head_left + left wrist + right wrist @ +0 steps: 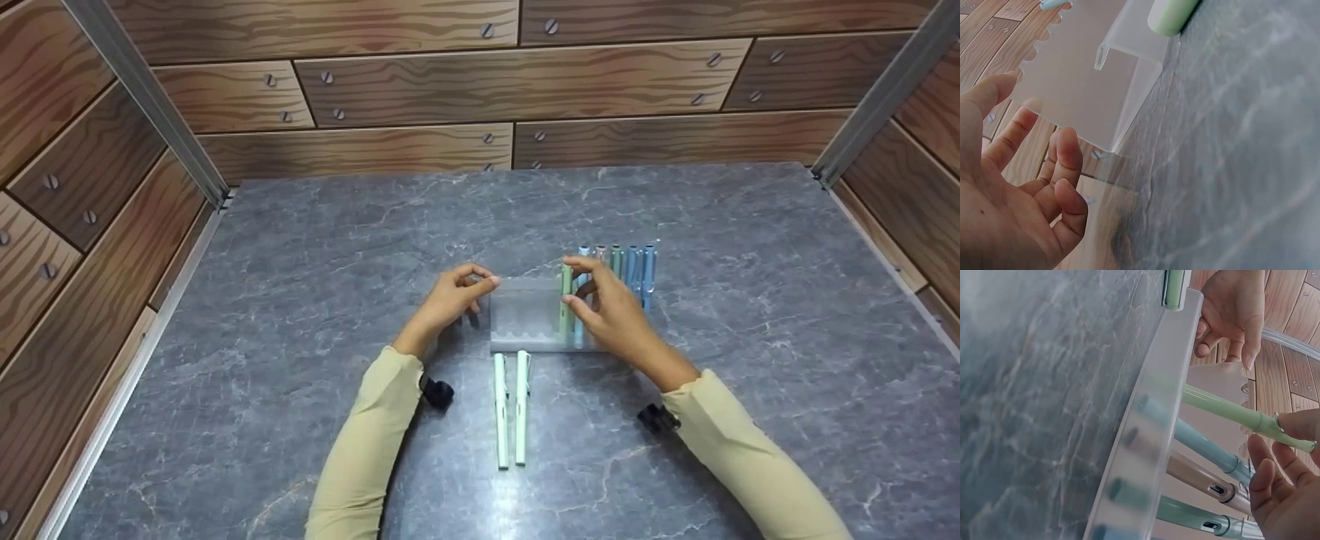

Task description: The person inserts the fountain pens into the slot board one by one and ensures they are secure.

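Observation:
A frosted clear pen stand [525,311] with a notched top edge sits on the table. At its upper left corner my left hand [455,295] pinches the panel edge between thumb and index finger, the other fingers curled loosely. My right hand [619,311] holds a light green pen [1216,404] by its capped upper end, and the pen's lower end sits behind the stand's front lip. Beside it a light blue pen [1202,443], a brown pen [1193,475], a dark green pen [1185,513] and blue pens [649,262] lean in the stand, partly hidden by my right hand.
Two mint green pens [501,412] lie side by side on the grey marbled table [337,232], just in front of the stand. Wood-patterned walls [420,90] and metal posts [142,97] border the table. Each wrist carries a small black camera [438,393].

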A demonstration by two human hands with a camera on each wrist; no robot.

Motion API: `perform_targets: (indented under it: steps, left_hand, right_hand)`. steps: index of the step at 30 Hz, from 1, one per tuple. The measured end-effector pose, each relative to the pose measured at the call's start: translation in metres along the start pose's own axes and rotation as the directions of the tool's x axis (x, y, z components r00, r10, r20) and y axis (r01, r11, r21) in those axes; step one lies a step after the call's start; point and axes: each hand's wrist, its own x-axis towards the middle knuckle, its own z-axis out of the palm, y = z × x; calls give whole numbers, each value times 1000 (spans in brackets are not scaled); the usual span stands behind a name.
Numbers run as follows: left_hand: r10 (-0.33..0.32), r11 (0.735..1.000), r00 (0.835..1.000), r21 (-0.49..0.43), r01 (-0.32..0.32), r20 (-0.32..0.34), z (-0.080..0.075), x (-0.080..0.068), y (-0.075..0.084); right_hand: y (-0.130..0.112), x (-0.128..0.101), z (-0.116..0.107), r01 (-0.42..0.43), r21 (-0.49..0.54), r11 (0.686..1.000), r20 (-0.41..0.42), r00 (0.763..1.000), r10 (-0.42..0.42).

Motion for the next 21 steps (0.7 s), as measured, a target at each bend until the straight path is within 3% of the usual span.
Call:
perform_targets:
  steps: [7,14,21]
  left_hand:
    - [-10,1000,1000,-15,10,13,0,-1,1]
    - [-22,999,998,-37,24,65,-3,-20,34]
    - [-27,998,998,-51,30,61,-3,-21,35]
  right_hand:
    - [0,4,-1,11,-38,999,-33,999,-12]
    - [-1,6,-1,-61,-61,996,-61,997,57]
    - [1,8,1,-92,-95,991,-85,993,84]
